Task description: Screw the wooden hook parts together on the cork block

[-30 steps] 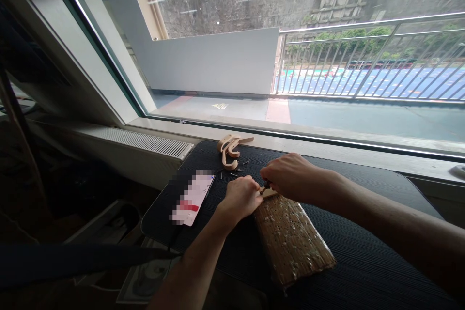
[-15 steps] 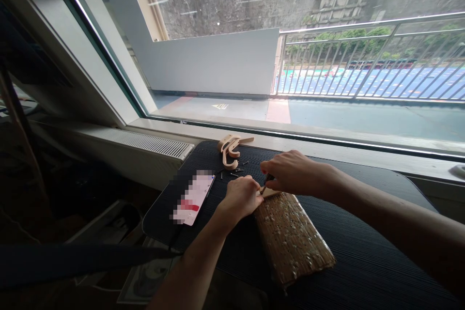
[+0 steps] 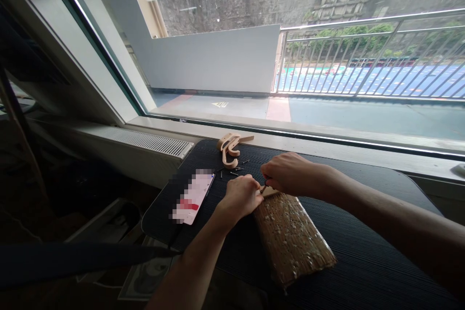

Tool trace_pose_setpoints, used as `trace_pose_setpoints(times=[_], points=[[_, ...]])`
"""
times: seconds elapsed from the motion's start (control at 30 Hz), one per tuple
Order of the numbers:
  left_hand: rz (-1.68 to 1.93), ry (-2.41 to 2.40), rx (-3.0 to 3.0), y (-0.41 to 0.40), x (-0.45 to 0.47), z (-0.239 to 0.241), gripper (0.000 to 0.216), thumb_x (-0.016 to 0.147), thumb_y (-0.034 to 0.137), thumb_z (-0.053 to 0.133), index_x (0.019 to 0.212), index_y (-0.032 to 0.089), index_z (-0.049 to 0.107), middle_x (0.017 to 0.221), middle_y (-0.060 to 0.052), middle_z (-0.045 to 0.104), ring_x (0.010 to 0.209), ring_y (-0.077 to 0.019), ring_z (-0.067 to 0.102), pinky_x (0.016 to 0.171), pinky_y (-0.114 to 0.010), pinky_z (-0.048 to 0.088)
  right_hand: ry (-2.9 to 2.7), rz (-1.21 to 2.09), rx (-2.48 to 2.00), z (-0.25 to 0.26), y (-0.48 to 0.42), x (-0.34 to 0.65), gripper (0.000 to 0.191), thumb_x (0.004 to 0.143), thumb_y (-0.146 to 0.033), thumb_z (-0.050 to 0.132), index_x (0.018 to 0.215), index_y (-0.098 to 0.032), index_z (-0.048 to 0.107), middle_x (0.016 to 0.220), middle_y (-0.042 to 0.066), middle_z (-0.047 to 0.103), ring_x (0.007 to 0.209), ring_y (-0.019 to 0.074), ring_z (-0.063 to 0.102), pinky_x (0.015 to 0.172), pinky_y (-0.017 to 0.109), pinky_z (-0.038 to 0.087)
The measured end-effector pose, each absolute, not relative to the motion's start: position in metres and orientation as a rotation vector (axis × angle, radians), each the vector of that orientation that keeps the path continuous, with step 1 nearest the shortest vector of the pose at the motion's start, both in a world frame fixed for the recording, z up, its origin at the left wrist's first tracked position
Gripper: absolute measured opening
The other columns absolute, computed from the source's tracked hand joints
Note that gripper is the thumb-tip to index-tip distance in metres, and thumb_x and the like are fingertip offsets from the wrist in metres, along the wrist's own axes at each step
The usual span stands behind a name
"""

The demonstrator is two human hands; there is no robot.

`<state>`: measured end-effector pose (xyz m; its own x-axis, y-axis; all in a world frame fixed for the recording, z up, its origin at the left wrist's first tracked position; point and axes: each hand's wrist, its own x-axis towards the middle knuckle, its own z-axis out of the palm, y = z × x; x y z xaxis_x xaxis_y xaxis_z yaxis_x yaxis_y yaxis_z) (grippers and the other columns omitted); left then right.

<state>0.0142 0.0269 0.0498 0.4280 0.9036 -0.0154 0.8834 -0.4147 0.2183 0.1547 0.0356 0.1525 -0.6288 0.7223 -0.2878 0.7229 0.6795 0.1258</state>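
My right hand is closed around a screwdriver; most of it is hidden by the fingers, with only a short length of shaft showing. Its tip points down at a pale wooden piece lying on the far end of a brown, rough-faced board. With fingers bent, my left hand pinches the wooden piece against that end, just left of the screwdriver. Beyond my hands lie curved wooden hooks and several loose dark screws.
A black table with rounded corners carries everything. On its left side lies a phone with a lit screen. A window sill runs along the back, and a white grille stands to the left.
My right hand has turned slightly at the wrist, so the dark handle seen before is now covered. My left hand, the board and the hooks stay in place.
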Motion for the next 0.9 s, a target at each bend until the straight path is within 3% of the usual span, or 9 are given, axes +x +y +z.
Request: trace_pose_setpoints(times=[0.17,0.33,0.47,0.6,0.77,0.9], points=[[0.147,1.589,2.475,0.026,0.015,0.052,0.018,0.077,0.036,0.058,0.081,0.023,0.070,0.089,-0.005,0.065,0.085,-0.0209,0.064,0.071,-0.028,0.047,2.589,0.006,1.197,0.151,0.036,0.155,0.022,0.083,-0.021,0.047,0.082,-0.013,0.068,0.078,0.011,0.070,0.070,0.0191,0.063,0.053,0.028,0.033],[0.145,1.594,2.448,0.023,0.015,0.055,0.019,0.078,0.037,0.057,0.083,0.024,0.070,0.089,-0.005,0.065,0.084,-0.0208,0.064,0.070,-0.028,0.047,2.597,-0.035,1.206,0.158,0.033,0.159,0.025,0.074,-0.022,0.057,0.098,-0.016,0.065,0.087,0.009,0.070,0.075,0.0211,0.063,0.053,0.029,0.031],[0.128,1.592,2.461,0.023,0.016,0.055,0.018,0.078,0.035,0.057,0.084,0.023,0.070,0.090,-0.006,0.065,0.085,-0.0207,0.064,0.071,-0.028,0.047,2.604,0.004,1.158,0.161,0.032,0.158,0.015,0.074,-0.012,0.054,0.083,-0.017,0.066,0.080,0.006,0.069,0.071,0.0185,0.061,0.052,0.028,0.028],[0.131,1.590,2.476,0.026,0.016,0.052,0.017,0.078,0.033,0.057,0.083,0.022,0.069,0.089,-0.006,0.065,0.084,-0.0207,0.064,0.070,-0.028,0.047,2.581,0.003,1.140,0.160,0.036,0.154,0.018,0.075,-0.006,0.051,0.079,-0.015,0.066,0.078,0.007,0.068,0.070,0.0163,0.060,0.052,0.027,0.028],[0.173,1.564,2.475,0.028,0.012,0.052,0.015,0.077,0.034,0.059,0.080,0.022,0.069,0.086,-0.004,0.063,0.082,-0.0202,0.063,0.070,-0.028,0.047,2.541,-0.044,1.131,0.159,0.043,0.156,0.016,0.079,-0.012,0.051,0.074,-0.014,0.066,0.070,0.007,0.067,0.064,0.0156,0.059,0.050,0.027,0.027],[0.445,1.517,2.385,0.023,0.003,0.049,0.033,0.071,0.038,0.067,0.102,0.025,0.065,0.094,-0.003,0.063,0.090,-0.0206,0.060,0.077,-0.030,0.048,2.528,-0.068,1.109,0.157,0.049,0.160,0.016,0.079,-0.012,0.051,0.071,-0.015,0.065,0.068,0.005,0.067,0.060,0.0142,0.058,0.048,0.026,0.025]])
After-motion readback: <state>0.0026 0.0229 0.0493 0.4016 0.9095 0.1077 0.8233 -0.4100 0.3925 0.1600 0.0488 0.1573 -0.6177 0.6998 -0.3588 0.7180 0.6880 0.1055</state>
